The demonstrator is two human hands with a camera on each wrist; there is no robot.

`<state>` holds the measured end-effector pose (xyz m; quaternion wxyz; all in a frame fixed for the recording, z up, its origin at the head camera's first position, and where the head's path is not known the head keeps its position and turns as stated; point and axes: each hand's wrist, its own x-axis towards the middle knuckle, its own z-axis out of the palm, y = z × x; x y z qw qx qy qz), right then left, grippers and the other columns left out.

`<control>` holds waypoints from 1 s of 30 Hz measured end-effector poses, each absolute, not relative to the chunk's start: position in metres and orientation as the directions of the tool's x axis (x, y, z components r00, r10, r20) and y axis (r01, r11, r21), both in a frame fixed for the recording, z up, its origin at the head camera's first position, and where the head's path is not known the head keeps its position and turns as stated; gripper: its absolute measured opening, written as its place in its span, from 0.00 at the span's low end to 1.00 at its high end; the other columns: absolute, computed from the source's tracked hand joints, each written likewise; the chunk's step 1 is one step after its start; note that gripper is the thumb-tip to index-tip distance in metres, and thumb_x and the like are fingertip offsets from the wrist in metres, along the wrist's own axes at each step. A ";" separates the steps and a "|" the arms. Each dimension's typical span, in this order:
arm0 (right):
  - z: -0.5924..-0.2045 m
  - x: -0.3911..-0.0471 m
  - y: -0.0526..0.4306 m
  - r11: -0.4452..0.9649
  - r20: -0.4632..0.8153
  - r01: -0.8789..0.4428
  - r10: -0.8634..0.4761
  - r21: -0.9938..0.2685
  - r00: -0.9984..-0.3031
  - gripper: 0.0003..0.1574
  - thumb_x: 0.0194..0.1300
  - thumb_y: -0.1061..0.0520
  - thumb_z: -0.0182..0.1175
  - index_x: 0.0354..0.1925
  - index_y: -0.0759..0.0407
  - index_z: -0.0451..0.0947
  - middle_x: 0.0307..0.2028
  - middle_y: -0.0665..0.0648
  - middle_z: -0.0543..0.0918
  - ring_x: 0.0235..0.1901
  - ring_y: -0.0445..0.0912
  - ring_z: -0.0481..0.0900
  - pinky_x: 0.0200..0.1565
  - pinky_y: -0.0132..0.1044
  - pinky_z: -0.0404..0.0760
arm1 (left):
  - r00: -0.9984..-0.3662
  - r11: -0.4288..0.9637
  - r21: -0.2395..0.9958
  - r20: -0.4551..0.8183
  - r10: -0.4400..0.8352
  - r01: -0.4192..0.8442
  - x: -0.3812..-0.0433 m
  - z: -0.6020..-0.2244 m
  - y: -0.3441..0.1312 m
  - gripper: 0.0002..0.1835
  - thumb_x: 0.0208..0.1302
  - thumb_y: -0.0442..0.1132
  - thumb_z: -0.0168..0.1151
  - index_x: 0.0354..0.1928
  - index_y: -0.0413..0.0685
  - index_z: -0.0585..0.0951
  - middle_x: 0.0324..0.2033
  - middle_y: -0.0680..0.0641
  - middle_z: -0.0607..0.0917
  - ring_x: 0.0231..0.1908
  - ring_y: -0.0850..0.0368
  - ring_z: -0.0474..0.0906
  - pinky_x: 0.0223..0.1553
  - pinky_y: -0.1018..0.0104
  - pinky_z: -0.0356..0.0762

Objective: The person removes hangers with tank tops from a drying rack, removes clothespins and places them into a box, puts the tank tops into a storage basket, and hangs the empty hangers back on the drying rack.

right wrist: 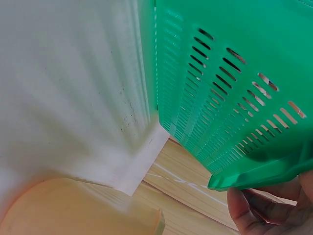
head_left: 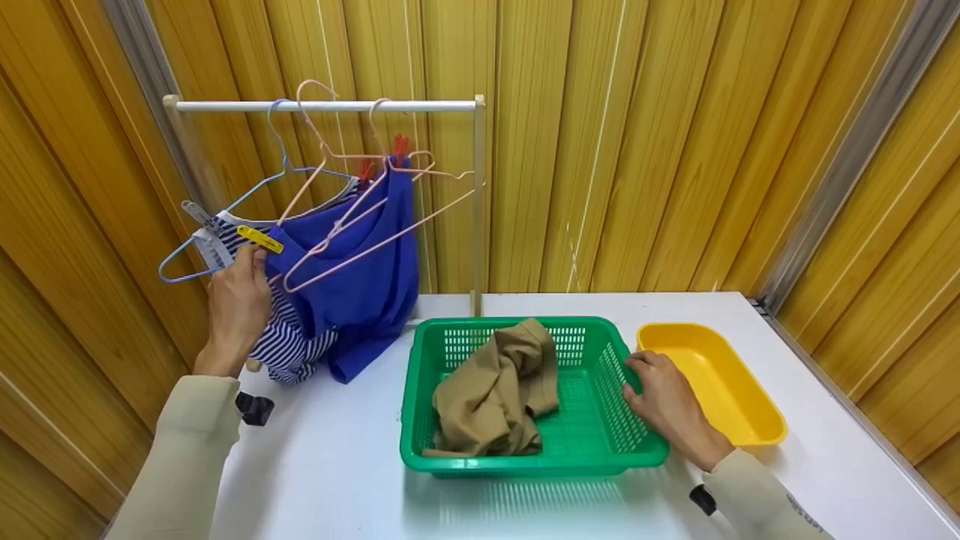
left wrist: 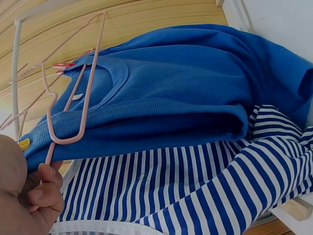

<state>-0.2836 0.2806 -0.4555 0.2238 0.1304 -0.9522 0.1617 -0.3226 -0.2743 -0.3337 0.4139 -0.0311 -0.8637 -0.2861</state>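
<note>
My left hand (head_left: pixel 236 304) is raised at the rack, pinching the end of a pink wire hanger (left wrist: pixel 50 154) at a blue top's (head_left: pixel 345 304) shoulder. Just above its fingers is a yellow clothespin (head_left: pixel 260 238); a red clothespin (head_left: pixel 401 146) is on the top's other shoulder. Behind the top hangs a blue-and-white striped shirt (head_left: pixel 289 349) on a blue hanger (head_left: pixel 251 193). With fingers curled over the right rim, my right hand (head_left: pixel 667 394) grips a green basket (head_left: pixel 525 469). Inside the basket lies a crumpled brown garment (head_left: pixel 487 397).
A rack with a white bar (head_left: pixel 225 106) stands at the back left. Another pink hanger (head_left: pixel 382 249) hangs in front of the blue top. Right of the basket sits a yellow tray (head_left: pixel 750 431) on the white table (head_left: pixel 330 480). Wood-patterned walls (head_left: pixel 570 150) surround the table.
</note>
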 end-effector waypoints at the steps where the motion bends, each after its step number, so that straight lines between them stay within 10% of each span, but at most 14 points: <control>1: -0.455 -0.283 0.281 0.915 0.465 -0.318 -0.175 -0.250 -0.868 0.23 0.55 0.62 0.69 0.48 0.75 0.80 0.48 0.69 0.81 0.48 0.61 0.78 0.53 0.57 0.78 | -0.650 0.834 0.468 0.737 -0.186 0.292 -0.322 -0.333 -0.275 0.19 0.79 0.43 0.40 0.41 0.33 0.74 0.17 0.47 0.63 0.20 0.44 0.66 0.22 0.59 0.56; 30: -0.456 -0.284 0.280 0.913 0.474 -0.322 -0.174 -0.252 -0.863 0.23 0.55 0.62 0.69 0.48 0.74 0.80 0.48 0.70 0.81 0.48 0.61 0.78 0.53 0.57 0.78 | -0.582 0.850 0.449 0.781 -0.225 0.275 -0.282 -0.337 -0.300 0.17 0.77 0.44 0.46 0.42 0.34 0.75 0.16 0.50 0.61 0.15 0.60 0.55 0.20 0.70 0.50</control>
